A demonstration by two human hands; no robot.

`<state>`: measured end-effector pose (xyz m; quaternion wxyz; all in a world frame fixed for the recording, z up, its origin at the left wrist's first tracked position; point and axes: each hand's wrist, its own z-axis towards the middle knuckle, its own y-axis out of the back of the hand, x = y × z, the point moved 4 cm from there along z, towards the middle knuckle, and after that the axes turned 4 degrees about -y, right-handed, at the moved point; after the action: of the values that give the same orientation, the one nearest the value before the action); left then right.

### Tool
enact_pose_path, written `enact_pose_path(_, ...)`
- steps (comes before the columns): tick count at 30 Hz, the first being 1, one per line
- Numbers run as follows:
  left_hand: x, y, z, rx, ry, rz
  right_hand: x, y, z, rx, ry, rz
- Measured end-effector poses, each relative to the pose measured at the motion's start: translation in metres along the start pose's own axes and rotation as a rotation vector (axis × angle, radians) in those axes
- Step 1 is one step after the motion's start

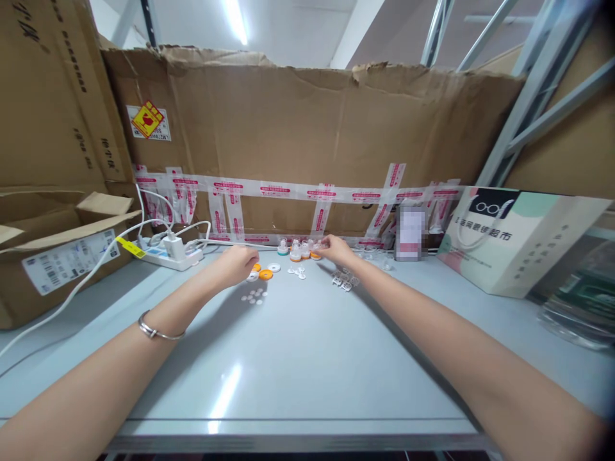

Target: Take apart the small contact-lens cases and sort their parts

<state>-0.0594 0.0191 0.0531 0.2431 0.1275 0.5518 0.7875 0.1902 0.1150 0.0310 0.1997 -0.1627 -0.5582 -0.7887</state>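
My left hand (239, 264) reaches to the far part of the table, fingers curled together beside the orange rings (266, 274) and a white ring (273, 267). Whatever its fingers may hold is hidden. My right hand (338, 250) pinches at a clear domed plastic piece with an orange base (316, 254), at the right end of a cluster of similar pieces. A clear piece with a teal base (282, 248) stands at the cluster's left end. Small white discs (254, 296) lie below my left hand. White openwork parts (344, 280) lie under my right wrist.
Small white pieces (298, 273) lie between my hands. A power strip (173, 256) with white cables sits at left, near an open cardboard box (62, 256). A large carton (298, 128) backs the table. A phone-like screen (410, 234), paper bag (514, 250) and water bottle (583, 298) stand right.
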Motion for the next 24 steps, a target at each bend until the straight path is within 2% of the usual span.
enact_pose_path(4, -0.002, -0.001, -0.001, 0.03, -0.009, 0.008, 0.002, -0.017, 0.01, 0.02, -0.069, -0.032)
enact_pose_path(7, -0.005, 0.0, -0.001, 0.026, -0.033, -0.008, 0.002, -0.022, 0.009, 0.014, -0.089, -0.036)
enact_pose_path(12, -0.01, 0.004, -0.003, 0.013, -0.047, 0.011, 0.011, -0.004, -0.005, 0.0, -0.077, 0.024)
enact_pose_path(15, -0.017, 0.006, -0.004, 0.01, -0.065, 0.016, 0.024, 0.014, -0.03, 0.041, -0.009, 0.097)
enact_pose_path(17, -0.024, 0.005, -0.004, 0.004, -0.08, -0.002, 0.034, 0.02, -0.054, 0.15, 0.07, 0.208)
enact_pose_path(20, -0.038, 0.003, -0.005, -0.003, -0.115, -0.073, 0.045, 0.018, -0.093, 0.323, 0.192, 0.37)
enact_pose_path(24, -0.059, -0.002, -0.008, -0.004, -0.195, -0.221, 0.041, 0.008, -0.12, 0.378, 0.203, 0.412)
